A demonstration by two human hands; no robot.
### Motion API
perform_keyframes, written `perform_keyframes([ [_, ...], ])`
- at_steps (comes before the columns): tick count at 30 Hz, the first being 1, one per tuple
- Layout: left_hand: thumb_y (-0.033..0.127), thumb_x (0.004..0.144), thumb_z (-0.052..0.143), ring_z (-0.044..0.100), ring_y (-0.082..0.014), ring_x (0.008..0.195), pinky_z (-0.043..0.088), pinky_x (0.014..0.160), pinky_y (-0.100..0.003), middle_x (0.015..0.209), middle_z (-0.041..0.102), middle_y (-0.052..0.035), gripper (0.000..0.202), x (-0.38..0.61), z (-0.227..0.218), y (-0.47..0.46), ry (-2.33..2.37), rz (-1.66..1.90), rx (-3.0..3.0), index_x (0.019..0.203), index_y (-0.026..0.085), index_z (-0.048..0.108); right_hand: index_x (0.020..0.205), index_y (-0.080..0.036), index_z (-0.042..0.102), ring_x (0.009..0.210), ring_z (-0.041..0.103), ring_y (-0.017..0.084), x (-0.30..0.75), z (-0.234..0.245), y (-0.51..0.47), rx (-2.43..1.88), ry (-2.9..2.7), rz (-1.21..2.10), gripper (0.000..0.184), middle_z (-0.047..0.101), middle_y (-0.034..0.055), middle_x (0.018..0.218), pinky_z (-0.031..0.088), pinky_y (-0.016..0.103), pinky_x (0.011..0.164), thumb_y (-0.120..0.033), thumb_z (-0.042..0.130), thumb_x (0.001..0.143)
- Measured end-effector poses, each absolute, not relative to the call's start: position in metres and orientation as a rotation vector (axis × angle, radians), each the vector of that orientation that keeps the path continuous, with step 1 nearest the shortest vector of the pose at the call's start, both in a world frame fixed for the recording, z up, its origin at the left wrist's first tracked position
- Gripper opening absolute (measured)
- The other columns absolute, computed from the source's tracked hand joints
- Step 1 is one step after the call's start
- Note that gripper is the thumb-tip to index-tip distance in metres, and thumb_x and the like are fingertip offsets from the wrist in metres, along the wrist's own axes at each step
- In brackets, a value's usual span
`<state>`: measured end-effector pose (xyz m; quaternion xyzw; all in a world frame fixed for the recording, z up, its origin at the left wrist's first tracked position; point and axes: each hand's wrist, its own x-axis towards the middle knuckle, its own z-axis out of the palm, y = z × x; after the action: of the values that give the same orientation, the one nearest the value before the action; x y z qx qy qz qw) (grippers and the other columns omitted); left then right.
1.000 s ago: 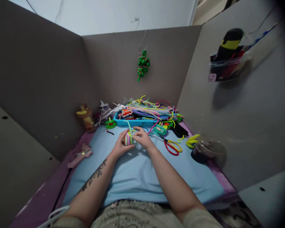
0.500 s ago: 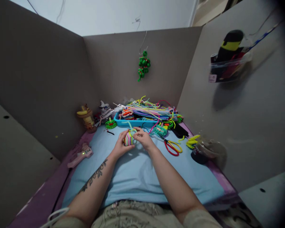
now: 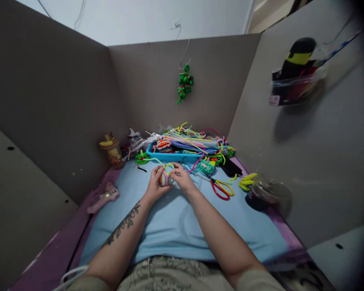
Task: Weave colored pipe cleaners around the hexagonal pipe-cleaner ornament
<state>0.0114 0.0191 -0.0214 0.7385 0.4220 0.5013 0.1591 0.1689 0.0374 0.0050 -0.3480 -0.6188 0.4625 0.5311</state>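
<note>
Between my hands, above the middle of the light blue cloth, is a small striped piece of pipe cleaners [image 3: 165,178] in pink, yellow, purple and green. My left hand [image 3: 156,185] is closed around its left side and underside. The fingers of my right hand [image 3: 182,178] pinch at its upper right edge. A loose pale green pipe cleaner [image 3: 155,159] sticks out from its top and bends to the left. Fingertips hide part of the piece. Just right of my right hand lie a teal fuzzy piece [image 3: 205,167] and red-and-yellow handled scissors [image 3: 221,189].
Behind my hands stands a blue tray [image 3: 176,157] heaped with pipe cleaners [image 3: 194,141]. A pink glue gun [image 3: 104,199] and a cup [image 3: 113,153] are on the left. A black phone-like object [image 3: 231,166] and a dark jar [image 3: 257,198] are on the right. Grey panels [image 3: 151,85] surround the table.
The loose pale green pipe cleaner has swung further left and lower. The striped piece has turned slightly in my fingers. Both hands stay in nearly the same place.
</note>
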Motion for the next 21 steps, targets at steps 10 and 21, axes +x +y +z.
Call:
perform_keyframes([
  [10, 0.040, 0.062, 0.076, 0.037, -0.0288, 0.127, 0.036, 0.103, -0.043, 0.135, 0.035, -0.0105, 0.087, 0.014, -0.021, 0.020, 1.224, 1.366, 1.912, 0.137, 0.026, 0.034, 0.071, -0.019, 0.068, 0.121, 0.044, 0.023, 0.171, 0.007, 0.043, -0.911, -1.508, 0.959, 0.024, 0.047, 0.0094, 0.126, 0.031, 0.036, 0.103, -0.040, 0.058, 0.075],
  [21, 0.035, 0.058, 0.080, 0.040, -0.0301, 0.127, 0.042, 0.098, -0.039, 0.141, 0.037, -0.0121, 0.094, 0.014, -0.012, 0.016, 1.127, 1.305, 1.739, 0.139, 0.023, 0.033, 0.070, -0.020, 0.068, 0.121, 0.045, 0.024, 0.177, 0.008, 0.042, -0.865, -1.542, 0.950, 0.012, 0.047, 0.0078, 0.128, 0.035, 0.037, 0.101, -0.032, 0.064, 0.069],
])
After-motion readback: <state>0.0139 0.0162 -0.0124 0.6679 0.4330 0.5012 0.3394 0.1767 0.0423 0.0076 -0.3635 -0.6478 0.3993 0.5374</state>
